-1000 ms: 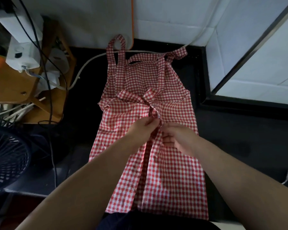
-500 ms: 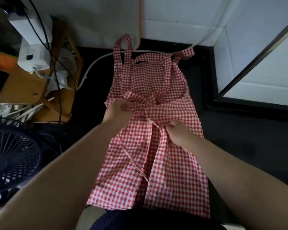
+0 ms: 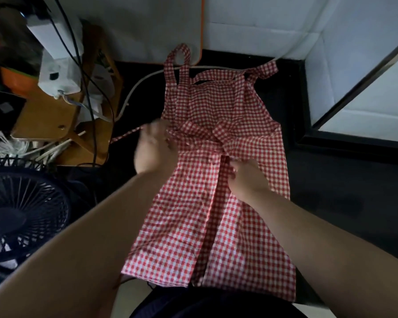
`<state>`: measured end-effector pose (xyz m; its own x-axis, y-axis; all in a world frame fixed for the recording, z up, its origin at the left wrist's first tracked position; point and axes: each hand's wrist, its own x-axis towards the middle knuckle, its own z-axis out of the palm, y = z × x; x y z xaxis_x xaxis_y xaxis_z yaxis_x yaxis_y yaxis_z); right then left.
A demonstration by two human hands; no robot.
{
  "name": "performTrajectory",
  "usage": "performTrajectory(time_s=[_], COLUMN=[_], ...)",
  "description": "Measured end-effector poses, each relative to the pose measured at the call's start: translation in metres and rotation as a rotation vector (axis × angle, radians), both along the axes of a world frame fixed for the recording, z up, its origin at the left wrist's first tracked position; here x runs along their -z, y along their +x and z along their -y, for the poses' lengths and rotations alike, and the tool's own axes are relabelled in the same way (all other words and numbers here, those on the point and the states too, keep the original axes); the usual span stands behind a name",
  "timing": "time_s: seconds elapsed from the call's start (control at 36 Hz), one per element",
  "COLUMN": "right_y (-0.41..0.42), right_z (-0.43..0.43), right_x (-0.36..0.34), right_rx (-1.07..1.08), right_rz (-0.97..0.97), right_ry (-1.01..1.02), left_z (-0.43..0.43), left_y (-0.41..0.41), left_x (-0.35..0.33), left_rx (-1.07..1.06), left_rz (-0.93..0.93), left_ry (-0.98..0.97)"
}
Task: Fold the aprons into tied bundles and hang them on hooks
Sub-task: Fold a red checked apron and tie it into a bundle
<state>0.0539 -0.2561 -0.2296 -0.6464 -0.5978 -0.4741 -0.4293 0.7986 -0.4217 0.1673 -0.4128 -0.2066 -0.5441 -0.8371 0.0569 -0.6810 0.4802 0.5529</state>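
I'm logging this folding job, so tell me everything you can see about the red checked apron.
The apron is thin red-and-white gingham cloth, lying flat on a dark surface, bib away from the person. Its sides are folded inward, meeting along a centre line. A neck loop lies at the top; one tie trails left. The right hand pinches the centre; the blurred left hand is at its left waist.

Note the dark work surface (image 3: 331, 180) set against a white tiled wall (image 3: 251, 26). At your right, a black frame (image 3: 354, 146) borders a white panel (image 3: 377, 106). At your left, locate a wooden stand (image 3: 44, 115) carrying white power adapters (image 3: 58, 76) and black cables (image 3: 87, 92). A dark fan (image 3: 21, 214) sits beside it. Lighting is dim.
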Motion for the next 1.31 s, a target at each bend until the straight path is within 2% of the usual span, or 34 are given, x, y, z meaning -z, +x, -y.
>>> performTrajectory(time_s=[0.06, 0.11, 0.19, 0.28, 0.36, 0.42, 0.5, 0.61, 0.69, 0.75, 0.89, 0.94, 1.03, 1.08, 1.14, 1.22, 1.31], right_y=[-0.003, -0.008, -0.016, -0.018, -0.015, -0.014, -0.018, -0.033, -0.051, -0.064, -0.089, -0.087, -0.077, -0.071, -0.066, -0.069, -0.078], right_z=[0.008, 0.014, 0.025, 0.035, 0.043, 0.044, 0.04, 0.032, 0.026, 0.021, -0.009, -0.019, -0.021, -0.014, -0.002, 0.015, 0.034], right_x=[-0.003, -0.001, 0.008, 0.011, 0.008, 0.002, -0.007, -0.021, -0.037, -0.049, -0.064, -0.06, -0.047, -0.042, -0.04, -0.034, -0.026], right_rx=[-0.017, -0.029, 0.011, 0.077, 0.23, 0.37, 0.552, 0.691, 0.79, 0.797, 0.639, 0.538, 0.36, 0.192, 0.101, 0.111, 0.056], right_rz=[0.022, 0.011, 0.052, 0.182, 0.322, 0.491, 0.737, 0.859, 0.757, 0.555, -0.362, -0.538, -0.563, -0.517, -0.443, -0.318, -0.161], right_ry=[-0.06, -0.077, -0.063, -0.023, -0.173, -0.265, -0.39, -0.519, -0.601, -0.556, -0.185, -0.045, 0.028, 0.004, -0.037, -0.102, -0.065], left_z=[-0.011, -0.02, -0.025, -0.024, -0.021, -0.019, -0.017, -0.016, -0.015, -0.016, -0.022, -0.021, -0.013, -0.003, 0.01, 0.033, 0.057], left_y=[0.002, 0.008, 0.016, 0.016, 0.015, 0.012, 0.007, -0.001, -0.004, -0.006, -0.011, -0.013, -0.017, -0.019, -0.02, -0.021, -0.029], left_x=[0.019, 0.037, 0.05, 0.048, 0.043, 0.042, 0.043, 0.044, 0.044, 0.042, 0.038, 0.034, 0.022, 0.011, 0.003, -0.002, 0.008], left_rx=[0.286, 0.438, 0.448, 0.447, 0.425, 0.413, 0.43, 0.448, 0.44, 0.423, 0.413, 0.381, 0.263, 0.154, 0.031, -0.181, -0.384], left_rz=[0.13, 0.264, 0.357, 0.332, 0.3, 0.311, 0.416, 0.545, 0.601, 0.615, 0.668, 0.644, 0.446, 0.278, 0.207, 0.259, 0.3], left_ry=[0.126, 0.217, 0.272, 0.3, 0.322, 0.348, 0.337, 0.319, 0.32, 0.32, 0.249, 0.232, 0.153, 0.032, -0.005, 0.173, 0.482])
